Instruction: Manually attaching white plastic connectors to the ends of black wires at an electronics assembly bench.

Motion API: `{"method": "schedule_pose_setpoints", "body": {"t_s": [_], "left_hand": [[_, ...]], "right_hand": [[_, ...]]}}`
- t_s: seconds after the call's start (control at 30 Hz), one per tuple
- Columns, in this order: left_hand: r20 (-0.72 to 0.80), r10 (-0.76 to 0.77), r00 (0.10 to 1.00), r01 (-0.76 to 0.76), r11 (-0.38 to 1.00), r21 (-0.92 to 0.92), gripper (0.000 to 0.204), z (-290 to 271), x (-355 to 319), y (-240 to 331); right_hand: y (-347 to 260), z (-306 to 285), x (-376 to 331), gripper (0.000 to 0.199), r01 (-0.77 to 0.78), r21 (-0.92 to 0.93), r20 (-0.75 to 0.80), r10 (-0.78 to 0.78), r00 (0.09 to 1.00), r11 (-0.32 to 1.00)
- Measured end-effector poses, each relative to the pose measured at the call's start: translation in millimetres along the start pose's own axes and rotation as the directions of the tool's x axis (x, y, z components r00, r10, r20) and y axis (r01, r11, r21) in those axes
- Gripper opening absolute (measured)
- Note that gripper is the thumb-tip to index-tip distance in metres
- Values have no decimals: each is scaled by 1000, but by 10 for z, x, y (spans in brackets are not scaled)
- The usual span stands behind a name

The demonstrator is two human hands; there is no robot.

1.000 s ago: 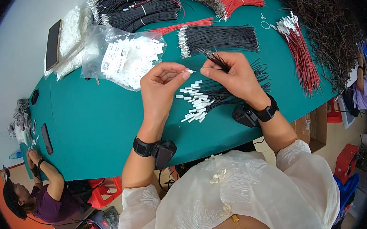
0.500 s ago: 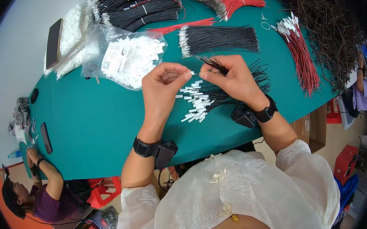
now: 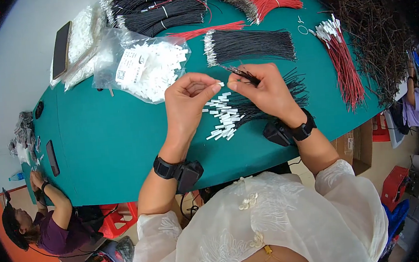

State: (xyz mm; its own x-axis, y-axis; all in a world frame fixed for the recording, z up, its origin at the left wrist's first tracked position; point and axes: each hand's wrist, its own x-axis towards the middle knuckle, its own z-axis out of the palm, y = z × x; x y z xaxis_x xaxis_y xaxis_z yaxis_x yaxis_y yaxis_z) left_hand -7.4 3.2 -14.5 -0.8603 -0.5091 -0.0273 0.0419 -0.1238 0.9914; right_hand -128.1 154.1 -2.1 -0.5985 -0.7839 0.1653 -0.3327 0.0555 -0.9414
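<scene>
My left hand (image 3: 187, 100) pinches a small white plastic connector (image 3: 220, 84) between thumb and forefinger. My right hand (image 3: 265, 89) holds a thin black wire (image 3: 238, 72) by its end, tip to tip with the connector. Both hands hover over a pile of black wires fitted with white connectors (image 3: 228, 117) on the green table (image 3: 107, 144). Each wrist wears a black band with a small black device.
A clear bag of loose white connectors (image 3: 145, 67) lies left of my hands. Bundles of black wires (image 3: 252, 45) and red wires (image 3: 344, 66) lie beyond and to the right, with more at the far edge. A dark phone (image 3: 60, 50) lies far left. Another person sits at lower left.
My hands have drawn together, bringing the wire end up to the connector. The pile on the table has not moved.
</scene>
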Motion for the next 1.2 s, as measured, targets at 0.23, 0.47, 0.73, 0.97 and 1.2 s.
{"method": "schedule_pose_setpoints", "body": {"t_s": [0.23, 0.47, 0.73, 0.97, 1.2], "left_hand": [[23, -12, 1000, 13, 998, -58, 15, 25, -3, -11], [52, 50, 997, -63, 951, 303, 10, -36, 37, -74], [200, 160, 967, -253, 722, 644, 8, -156, 80, -66], [95, 474, 875, -242, 260, 935, 9, -615, 305, -118], [153, 459, 875, -219, 94, 971, 8, -545, 328, -103]], "right_hand": [[16, -14, 4, 15, -25, -25, 10, 25, 1000, 999], [15, -78, 61, 17, 76, -242, 60, -64, 996, 967], [102, -84, 91, 18, 132, -461, -15, -156, 988, 878], [29, -28, 80, 17, 87, -349, 20, -86, 996, 933], [-140, -17, 61, 17, -10, -183, 29, 15, 999, 983]]}}
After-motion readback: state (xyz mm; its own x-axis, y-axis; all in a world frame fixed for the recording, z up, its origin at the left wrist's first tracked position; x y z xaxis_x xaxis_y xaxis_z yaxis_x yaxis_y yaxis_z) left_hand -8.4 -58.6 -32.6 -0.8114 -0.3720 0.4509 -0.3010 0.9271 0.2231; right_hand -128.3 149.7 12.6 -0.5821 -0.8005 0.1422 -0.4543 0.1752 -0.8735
